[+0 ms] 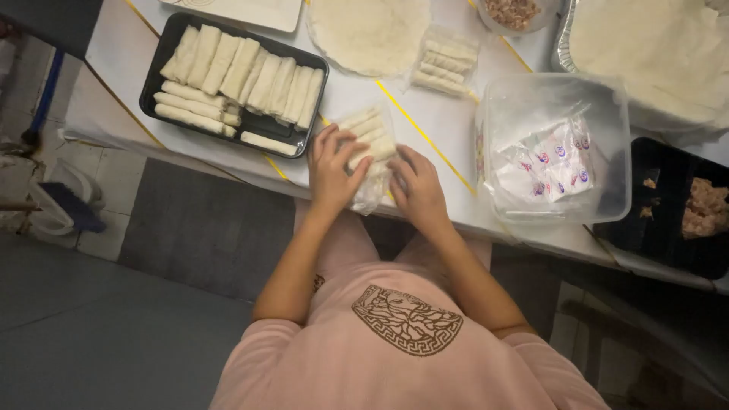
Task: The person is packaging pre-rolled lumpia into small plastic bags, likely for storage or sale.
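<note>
Seen from the head camera: left hand (pixel 330 171) and right hand (pixel 416 188) both laid on a clear plastic bag of pale rolls (pixel 370 152) at the near edge of the white table (pixel 440 125), fingers curled loosely around the packet's sides rather than clamped, palms partly hiding how firm the hold is. Close on the left, a black tray of rolls (pixel 235 83), nearly touching the bag; farther back, a second small packet of rolls (pixel 444 64) and a round flat wrapper (pixel 370 30); to the right, a clear lidded box of sachets (pixel 554 156). Likely trouble: bag overhanging the table edge, so could slide off toward the lap; soft rolls liable to be crushed or split under pressing fingers; thin plastic apt to tear.
</note>
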